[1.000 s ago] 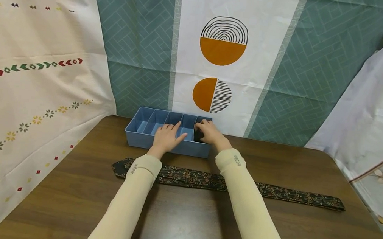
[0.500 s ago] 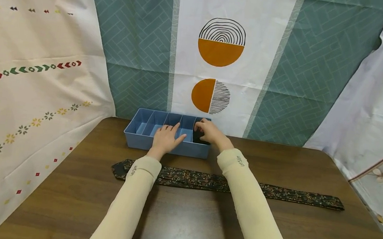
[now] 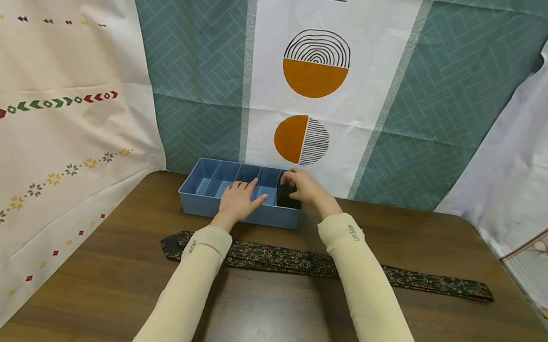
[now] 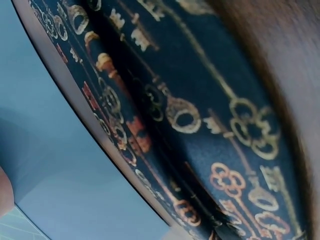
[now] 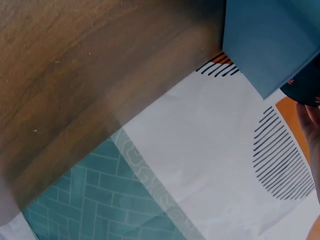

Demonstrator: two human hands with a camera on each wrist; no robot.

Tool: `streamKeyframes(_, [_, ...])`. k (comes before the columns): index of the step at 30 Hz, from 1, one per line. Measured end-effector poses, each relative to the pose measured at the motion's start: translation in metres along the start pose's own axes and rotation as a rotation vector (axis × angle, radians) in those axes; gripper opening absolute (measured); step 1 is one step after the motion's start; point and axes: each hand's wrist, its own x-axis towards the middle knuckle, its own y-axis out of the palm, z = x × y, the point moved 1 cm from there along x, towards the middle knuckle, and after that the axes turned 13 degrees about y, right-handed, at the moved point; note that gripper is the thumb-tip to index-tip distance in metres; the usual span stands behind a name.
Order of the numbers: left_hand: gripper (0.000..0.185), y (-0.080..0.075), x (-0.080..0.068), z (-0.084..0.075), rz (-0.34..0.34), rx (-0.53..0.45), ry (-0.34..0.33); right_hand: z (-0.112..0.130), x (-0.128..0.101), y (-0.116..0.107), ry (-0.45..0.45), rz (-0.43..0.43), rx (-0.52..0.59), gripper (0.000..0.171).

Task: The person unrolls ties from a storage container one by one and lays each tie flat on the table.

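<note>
A light-blue box [image 3: 241, 212] with several compartments stands at the back of the table. My left hand [image 3: 237, 203] rests over its front rim, fingers spread and nearly straight, holding nothing. My right hand [image 3: 305, 187] is at the rightmost compartment, its fingers and thumb curled at a dark necktie [image 3: 285, 198] that seems rolled up. In the right wrist view, the rounded edge of this necktie [image 5: 304, 86], with small orange marks, shows beyond the box wall [image 5: 270, 47] against the fingertips [image 5: 303, 114]. The compartment's bottom is hidden.
A long dark necktie [image 3: 290, 259] with a key pattern lies folded lengthwise across the wooden table [image 3: 99, 264], passing beneath both forearms. It fills much of the left wrist view. A patterned curtain [image 3: 204, 78] hangs right behind the box.
My right hand has shifted slightly to the right, and its wrist has turned a little. The left hand stays over the box. The whole head view has dipped slightly.
</note>
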Motion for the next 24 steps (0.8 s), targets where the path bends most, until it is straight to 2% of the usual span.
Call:
streamKeyframes(7, [0.073, 0.000, -0.001, -0.001, 0.033, 0.009, -0.006, 0.000, -0.005, -0.005, 0.005, -0.016, 0.019, 0.032])
streamKeyframes(15, [0.073, 0.000, 0.000, -0.002, 0.011, -0.003, 0.004, 0.002, -0.012, -0.011, 0.014, -0.028, 0.043, 0.032])
streamKeyframes(24, [0.072, 0.000, 0.000, 0.000, -0.001, -0.003, 0.012, 0.005, -0.018, -0.017, -0.036, -0.042, 0.049, 0.032])
